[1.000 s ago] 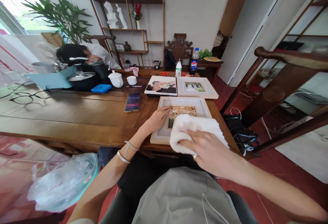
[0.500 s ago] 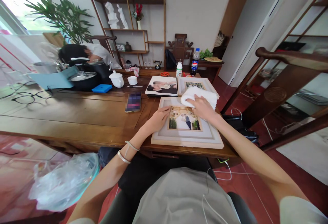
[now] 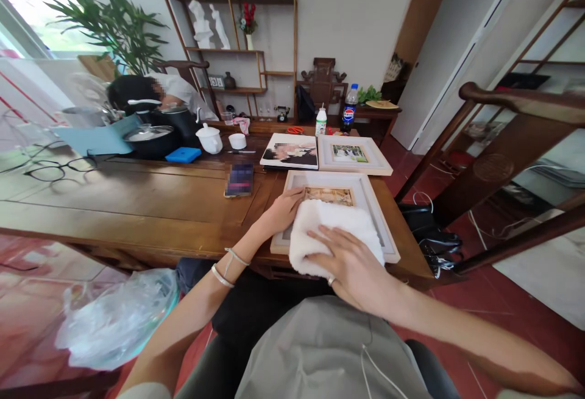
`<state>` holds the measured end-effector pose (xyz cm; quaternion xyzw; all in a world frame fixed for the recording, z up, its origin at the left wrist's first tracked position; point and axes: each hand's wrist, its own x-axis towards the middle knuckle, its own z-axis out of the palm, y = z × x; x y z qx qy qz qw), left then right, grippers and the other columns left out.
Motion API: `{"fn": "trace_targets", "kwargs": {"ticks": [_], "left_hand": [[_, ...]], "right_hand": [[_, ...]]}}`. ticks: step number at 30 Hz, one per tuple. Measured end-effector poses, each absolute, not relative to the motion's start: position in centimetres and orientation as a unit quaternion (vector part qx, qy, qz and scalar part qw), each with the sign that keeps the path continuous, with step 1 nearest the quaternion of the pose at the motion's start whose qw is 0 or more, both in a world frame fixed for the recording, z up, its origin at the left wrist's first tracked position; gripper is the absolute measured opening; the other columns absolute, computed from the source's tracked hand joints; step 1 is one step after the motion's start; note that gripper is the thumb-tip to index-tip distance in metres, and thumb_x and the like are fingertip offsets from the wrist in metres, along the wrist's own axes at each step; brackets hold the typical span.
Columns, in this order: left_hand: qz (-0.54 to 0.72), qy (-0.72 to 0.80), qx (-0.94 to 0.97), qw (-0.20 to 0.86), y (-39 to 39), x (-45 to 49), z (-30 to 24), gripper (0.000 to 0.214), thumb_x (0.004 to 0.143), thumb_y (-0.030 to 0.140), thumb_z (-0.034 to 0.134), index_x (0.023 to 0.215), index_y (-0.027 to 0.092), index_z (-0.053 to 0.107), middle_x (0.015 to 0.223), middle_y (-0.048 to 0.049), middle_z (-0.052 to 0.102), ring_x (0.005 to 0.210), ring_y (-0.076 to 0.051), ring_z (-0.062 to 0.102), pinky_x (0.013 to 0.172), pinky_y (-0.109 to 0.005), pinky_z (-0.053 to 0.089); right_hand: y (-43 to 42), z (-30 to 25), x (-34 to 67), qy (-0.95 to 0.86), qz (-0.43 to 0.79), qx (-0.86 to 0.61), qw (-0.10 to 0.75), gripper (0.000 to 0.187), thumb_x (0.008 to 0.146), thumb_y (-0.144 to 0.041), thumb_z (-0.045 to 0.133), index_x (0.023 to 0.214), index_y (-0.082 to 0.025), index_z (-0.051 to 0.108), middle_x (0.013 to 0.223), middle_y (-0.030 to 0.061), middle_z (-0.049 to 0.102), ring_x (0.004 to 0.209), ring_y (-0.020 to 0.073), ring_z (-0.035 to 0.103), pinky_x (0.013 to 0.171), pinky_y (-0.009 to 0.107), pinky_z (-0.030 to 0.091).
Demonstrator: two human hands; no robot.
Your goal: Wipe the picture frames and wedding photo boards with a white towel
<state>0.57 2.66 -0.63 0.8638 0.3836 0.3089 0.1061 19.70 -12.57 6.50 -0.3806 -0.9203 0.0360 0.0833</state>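
Note:
A white-framed photo (image 3: 371,204) lies flat on the wooden table (image 3: 137,204) in front of me. My right hand (image 3: 351,265) presses flat, fingers spread, on a folded white towel (image 3: 320,228) that covers the near half of the frame. My left hand (image 3: 282,211) rests on the frame's left edge, fingers lying on it, holding it steady. Two bracelets circle my left wrist.
Behind the frame lie a frameless photo print (image 3: 289,151) and a second white frame (image 3: 354,155). A phone (image 3: 239,180) lies left of them. A teapot (image 3: 209,139), pots, glasses (image 3: 46,172), bottles (image 3: 350,108) and another person (image 3: 150,91) are farther back. A plastic bag (image 3: 114,320) lies at my lower left.
My right hand has drawn the towel from the far edge of the frame back to its near edge. The left hand has stayed on the frame's left side.

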Motion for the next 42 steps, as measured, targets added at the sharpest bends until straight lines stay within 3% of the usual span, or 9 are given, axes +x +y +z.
{"fn": "trace_targets", "kwargs": {"ticks": [9, 15, 18, 20, 24, 29, 34, 38, 42], "left_hand": [[0.308, 0.397, 0.858, 0.109, 3.0, 0.6, -1.2, 0.039, 0.095, 0.022, 0.032, 0.122, 0.011, 0.058, 0.134, -0.0133, 0.052, 0.127, -0.022, 0.046, 0.108, -0.039, 0.038], [0.31, 0.39, 0.861, 0.103, 2.9, 0.6, -1.2, 0.038, 0.094, 0.022, 0.033, 0.122, 0.012, 0.057, 0.134, -0.0133, 0.052, 0.128, -0.023, 0.046, 0.107, -0.041, 0.038], [0.312, 0.388, 0.862, 0.098, 2.9, 0.6, -1.1, 0.038, 0.095, 0.021, 0.033, 0.122, 0.01, 0.057, 0.133, -0.0147, 0.053, 0.127, -0.023, 0.046, 0.107, -0.041, 0.039], [0.316, 0.38, 0.864, 0.092, 3.0, 0.6, -1.1, 0.037, 0.094, 0.019, 0.033, 0.12, 0.011, 0.058, 0.13, -0.0144, 0.055, 0.126, -0.023, 0.047, 0.106, -0.041, 0.04], [0.319, 0.373, 0.867, 0.084, 3.0, 0.6, -0.9, 0.035, 0.094, 0.019, 0.034, 0.114, 0.012, 0.062, 0.123, -0.0133, 0.059, 0.121, -0.024, 0.051, 0.104, -0.041, 0.042], [0.319, 0.375, 0.866, 0.092, 3.1, 0.7, -1.1, 0.037, 0.094, 0.02, 0.033, 0.118, 0.008, 0.059, 0.128, -0.0156, 0.056, 0.122, -0.024, 0.051, 0.106, -0.039, 0.04], [0.307, 0.392, 0.862, 0.095, 3.1, 0.7, -1.4, 0.039, 0.095, 0.021, 0.032, 0.12, 0.009, 0.059, 0.132, -0.0145, 0.054, 0.127, -0.023, 0.047, 0.108, -0.039, 0.038], [0.305, 0.394, 0.862, 0.095, 3.0, 0.6, -1.3, 0.04, 0.095, 0.021, 0.031, 0.122, 0.007, 0.057, 0.133, -0.015, 0.053, 0.127, -0.022, 0.046, 0.109, -0.037, 0.037], [0.305, 0.393, 0.862, 0.097, 2.9, 0.7, -1.2, 0.041, 0.094, 0.021, 0.031, 0.122, 0.008, 0.057, 0.133, -0.0145, 0.053, 0.127, -0.022, 0.047, 0.109, -0.038, 0.037]], "right_hand": [[-3.0, 8.4, 24.3, -0.89, 0.061, -0.45, -0.042, 0.075, 0.067, 0.003, 0.046, 0.136, -0.027, 0.044, 0.139, 0.0103, 0.048, 0.12, 0.0263, 0.051, 0.091, 0.035, 0.043], [2.1, 9.3, 22.7, -0.858, -0.068, -0.503, 0.072, 0.066, 0.071, -0.002, 0.046, 0.134, -0.023, 0.043, 0.118, 0.0139, 0.061, 0.096, 0.0282, 0.061, 0.074, 0.035, 0.045], [4.1, 9.2, 20.5, -0.883, -0.126, -0.429, 0.142, 0.062, 0.072, -0.001, 0.048, 0.131, -0.02, 0.045, 0.128, 0.0149, 0.054, 0.111, 0.0289, 0.053, 0.087, 0.041, 0.041], [5.1, 8.7, 19.0, -0.917, -0.125, -0.359, 0.12, 0.062, 0.07, 0.0, 0.052, 0.129, -0.021, 0.047, 0.132, 0.0145, 0.051, 0.119, 0.0283, 0.048, 0.094, 0.043, 0.036], [6.1, 7.4, 17.9, -0.945, -0.051, -0.322, 0.03, 0.06, 0.071, 0.001, 0.05, 0.127, -0.02, 0.048, 0.118, 0.013, 0.06, 0.098, 0.0242, 0.058, 0.079, 0.033, 0.042], [5.2, 7.4, 21.5, -0.931, -0.052, -0.362, 0.024, 0.042, 0.082, -0.016, 0.052, 0.123, -0.02, 0.051, 0.111, 0.0128, 0.062, 0.092, 0.0248, 0.058, 0.075, 0.031, 0.039], [3.2, 7.8, 27.5, -0.886, -0.136, -0.443, -0.026, 0.064, 0.068, 0.003, 0.044, 0.124, -0.026, 0.051, 0.111, 0.0093, 0.063, 0.091, 0.0242, 0.059, 0.071, 0.031, 0.039], [1.5, 8.3, 30.4, -0.853, -0.193, -0.482, -0.039, 0.066, 0.066, 0.005, 0.043, 0.125, -0.026, 0.051, 0.107, 0.0117, 0.064, 0.085, 0.0263, 0.062, 0.069, 0.035, 0.042], [0.6, 8.8, 31.8, -0.857, -0.245, -0.452, 0.009, 0.066, 0.067, 0.009, 0.042, 0.126, -0.021, 0.051, 0.115, 0.0161, 0.061, 0.105, 0.0297, 0.058, 0.081, 0.04, 0.042]]}}
